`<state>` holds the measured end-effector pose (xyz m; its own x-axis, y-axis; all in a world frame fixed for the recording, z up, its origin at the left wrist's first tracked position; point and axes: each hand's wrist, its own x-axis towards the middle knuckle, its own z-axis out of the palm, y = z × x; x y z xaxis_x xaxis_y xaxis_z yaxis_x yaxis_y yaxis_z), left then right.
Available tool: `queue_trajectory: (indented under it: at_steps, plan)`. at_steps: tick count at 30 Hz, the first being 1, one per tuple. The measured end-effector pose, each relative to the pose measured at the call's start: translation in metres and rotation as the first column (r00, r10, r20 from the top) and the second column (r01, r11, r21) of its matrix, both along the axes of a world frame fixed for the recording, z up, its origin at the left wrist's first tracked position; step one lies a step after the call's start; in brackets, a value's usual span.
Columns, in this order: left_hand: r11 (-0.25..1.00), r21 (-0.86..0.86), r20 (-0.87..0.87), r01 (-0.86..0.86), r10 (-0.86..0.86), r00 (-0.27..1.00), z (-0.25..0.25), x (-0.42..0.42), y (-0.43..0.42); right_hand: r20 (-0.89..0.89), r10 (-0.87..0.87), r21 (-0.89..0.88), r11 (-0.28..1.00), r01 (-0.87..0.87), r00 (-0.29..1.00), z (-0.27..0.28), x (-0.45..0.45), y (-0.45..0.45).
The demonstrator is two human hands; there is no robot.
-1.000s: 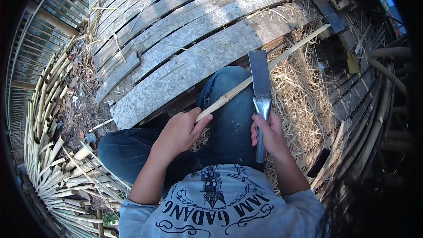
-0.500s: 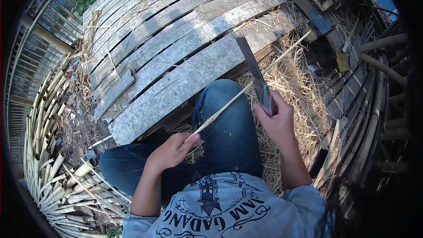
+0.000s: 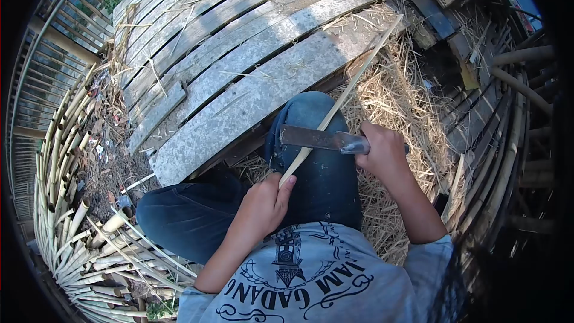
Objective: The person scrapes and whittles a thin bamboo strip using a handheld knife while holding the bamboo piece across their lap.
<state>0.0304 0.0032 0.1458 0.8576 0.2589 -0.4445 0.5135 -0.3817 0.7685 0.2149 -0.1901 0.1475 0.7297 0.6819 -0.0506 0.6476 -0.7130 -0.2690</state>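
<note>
My left hand [image 3: 266, 203] is closed around the lower end of a long, pale bamboo strip [image 3: 353, 82]. The strip slants up and to the right over my raised knee, its far end near the edge of the planks. My right hand [image 3: 382, 148] grips the metal handle of a wide-bladed knife [image 3: 308, 137]. The blade points left and lies across the strip above my knee, a little way up from my left hand. Whether its edge touches the strip I cannot tell.
A slatted wooden platform [image 3: 239, 107] spans the area ahead of me. Straw-like shavings [image 3: 406, 107] cover the ground to the right of my knee. Cut bamboo poles [image 3: 110, 227] are heaped at the left, and more long bamboo [image 3: 499, 173] lies at the right.
The knife has swung from pointing up and away to lying sideways, blade to the left, across the strip. The strip now slants more steeply, and my left hand has moved right.
</note>
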Motion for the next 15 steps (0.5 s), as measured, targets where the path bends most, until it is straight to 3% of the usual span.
queue_trajectory:
  at_steps: [4,6,8,12,13,14,15]
  plan:
    - [1.0,0.026,0.003,-0.014,0.014,1.0,0.004,-0.002,-0.001,0.048,-0.021,0.031,0.999,0.019,0.999,-0.004,0.005,0.002]
    - [0.999,0.005,0.007,-0.033,0.033,0.999,0.005,-0.008,-0.002,0.112,-0.113,-0.041,0.992,0.119,0.987,0.003,0.012,0.003]
    - [0.999,-0.017,0.018,-0.051,0.051,0.999,0.006,-0.018,-0.002,0.236,-0.486,-0.04,0.86,0.508,0.841,0.01,0.065,-0.028]
    - [0.995,-0.053,0.004,-0.081,0.081,0.997,0.002,-0.032,0.002,0.42,-0.531,0.082,0.83,0.552,0.736,0.036,0.098,-0.097]
    - [0.997,-0.04,0.005,-0.06,0.06,0.998,0.0,-0.031,0.0,0.275,-0.55,0.081,0.83,0.551,0.788,0.046,0.087,-0.09]
    - [0.997,-0.056,0.002,-0.061,0.061,0.998,-0.001,-0.028,-0.003,0.29,-0.515,0.073,0.852,0.518,0.807,0.045,0.072,-0.079]
    - [0.997,-0.042,0.024,-0.059,0.06,0.998,-0.002,-0.02,-0.006,0.163,-0.472,0.188,0.877,0.442,0.867,0.048,0.048,-0.059]
